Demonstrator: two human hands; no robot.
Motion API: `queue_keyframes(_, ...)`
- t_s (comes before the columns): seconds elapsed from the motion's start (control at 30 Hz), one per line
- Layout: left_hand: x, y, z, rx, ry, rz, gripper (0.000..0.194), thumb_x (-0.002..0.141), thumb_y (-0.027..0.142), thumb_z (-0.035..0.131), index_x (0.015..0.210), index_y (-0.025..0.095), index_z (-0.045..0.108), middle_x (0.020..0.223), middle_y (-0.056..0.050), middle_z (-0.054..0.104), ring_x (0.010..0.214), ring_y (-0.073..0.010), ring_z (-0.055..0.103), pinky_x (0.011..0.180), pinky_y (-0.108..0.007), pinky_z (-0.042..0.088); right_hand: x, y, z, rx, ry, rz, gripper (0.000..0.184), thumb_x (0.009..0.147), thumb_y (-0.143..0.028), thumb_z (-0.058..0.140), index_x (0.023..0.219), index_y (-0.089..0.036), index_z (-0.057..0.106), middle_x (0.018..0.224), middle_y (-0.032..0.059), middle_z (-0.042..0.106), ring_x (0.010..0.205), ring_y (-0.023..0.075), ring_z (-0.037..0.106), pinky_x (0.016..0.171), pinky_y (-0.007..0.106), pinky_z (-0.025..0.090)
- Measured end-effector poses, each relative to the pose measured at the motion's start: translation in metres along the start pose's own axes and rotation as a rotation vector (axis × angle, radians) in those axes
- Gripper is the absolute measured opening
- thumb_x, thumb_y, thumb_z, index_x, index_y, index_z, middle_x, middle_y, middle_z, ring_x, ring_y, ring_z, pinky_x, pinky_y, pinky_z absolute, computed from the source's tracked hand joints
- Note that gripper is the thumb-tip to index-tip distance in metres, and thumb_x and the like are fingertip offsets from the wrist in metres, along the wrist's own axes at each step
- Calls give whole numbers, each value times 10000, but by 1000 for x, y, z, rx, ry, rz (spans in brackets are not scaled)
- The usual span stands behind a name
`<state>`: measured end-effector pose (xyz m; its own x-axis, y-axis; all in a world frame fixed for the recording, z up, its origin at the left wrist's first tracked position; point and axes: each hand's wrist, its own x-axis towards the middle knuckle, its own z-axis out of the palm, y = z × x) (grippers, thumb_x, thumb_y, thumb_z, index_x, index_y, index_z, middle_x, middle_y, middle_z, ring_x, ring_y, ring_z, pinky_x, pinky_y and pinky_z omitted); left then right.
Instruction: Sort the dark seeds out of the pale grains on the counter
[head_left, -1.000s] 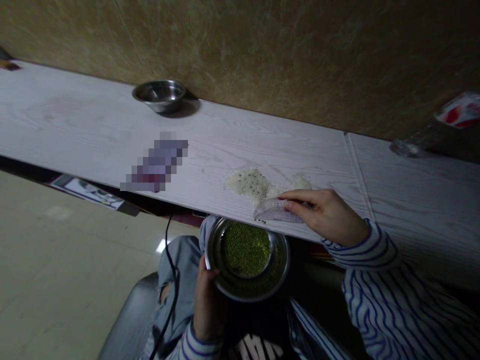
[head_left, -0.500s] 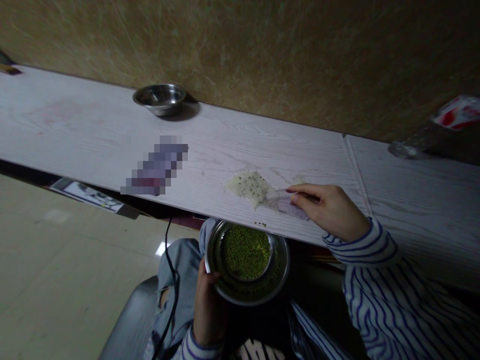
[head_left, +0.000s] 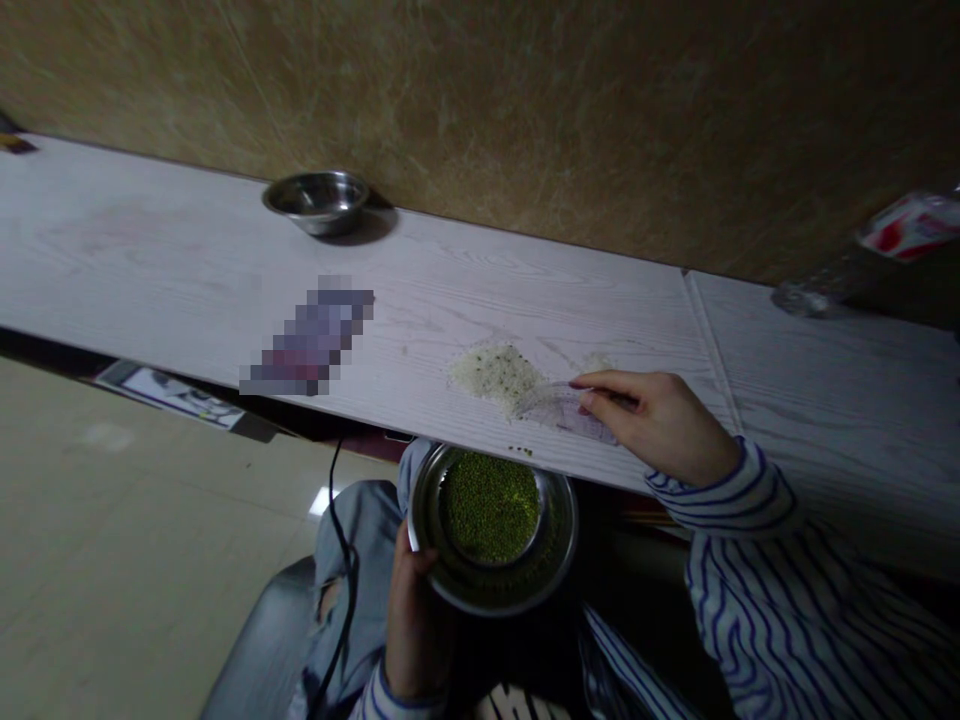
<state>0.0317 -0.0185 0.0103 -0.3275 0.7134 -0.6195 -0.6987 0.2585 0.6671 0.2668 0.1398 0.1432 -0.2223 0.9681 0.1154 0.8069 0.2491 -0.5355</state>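
My left hand (head_left: 416, 590) grips the left rim of a steel bowl (head_left: 564, 540), fingers wrapped underneath and thumb on the edge. The bowl sits over my lap below the table edge, with green mung beans (head_left: 491, 505) inside. Between the thumb and fingers of my right hand (head_left: 667, 420) is a thin, clear plastic piece (head_left: 570, 410) with faint markings; its exact kind is hard to make out. Its left edge meets a pile of white rice grains (head_left: 491, 370) with dark specks mixed in. Several loose beans (head_left: 520, 450) lie near the table's front edge.
Against the wall stands a second steel bowl (head_left: 319, 205). A pixelated flat item (head_left: 311, 340) lies left of the rice. At the far right a clear plastic bottle (head_left: 862, 245) with a red and white label lies on the table (head_left: 450, 265). A black cable (head_left: 349, 570) hangs near my leg.
The clear plastic piece has tilted slightly in my right hand at the rice pile's right edge. My left hand and the bowl of beans stay nearly in place.
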Motion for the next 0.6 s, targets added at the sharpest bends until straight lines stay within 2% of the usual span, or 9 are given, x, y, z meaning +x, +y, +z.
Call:
queue_keyframes(0.13, 1, 1, -1, 15, -12, 17, 523, 652, 452, 858, 1140, 269, 822, 1173, -90, 830, 1209, -397, 727, 1002, -494, 601, -4, 5, -1, 36, -21, -39, 293, 978, -213, 725, 1122, -255, 977, 942, 54, 940, 765, 243, 866, 637, 308, 680)
queue_keyframes(0.27, 2, 1, 0, 16, 10, 5, 495, 627, 443, 864, 1088, 267, 834, 1124, -80, 846, 1131, -371, 745, 936, -470, 611, -9, 6, -3, 39, -28, -46, 283, 982, -217, 736, 1116, -282, 976, 962, 42, 943, 783, 255, 879, 638, 320, 702)
queue_keyframes(0.4, 1, 2, 1, 17, 27, -17, 505, 601, 433, 872, 1075, 261, 836, 1079, -77, 851, 1056, -356, 758, 871, -451, 619, -10, 5, 1, 29, -46, -21, 285, 984, -190, 733, 1127, -236, 975, 1035, 78, 950, 798, 247, 882, 695, 316, 706)
queue_keyframes(0.6, 1, 2, 0, 20, 6, -1, 506, 624, 435, 866, 1096, 259, 828, 1140, -87, 843, 1119, -377, 756, 932, -484, 625, -4, 6, 4, 22, 1, 37, 294, 991, -182, 730, 1161, -203, 969, 1000, 93, 946, 775, 248, 871, 670, 319, 684)
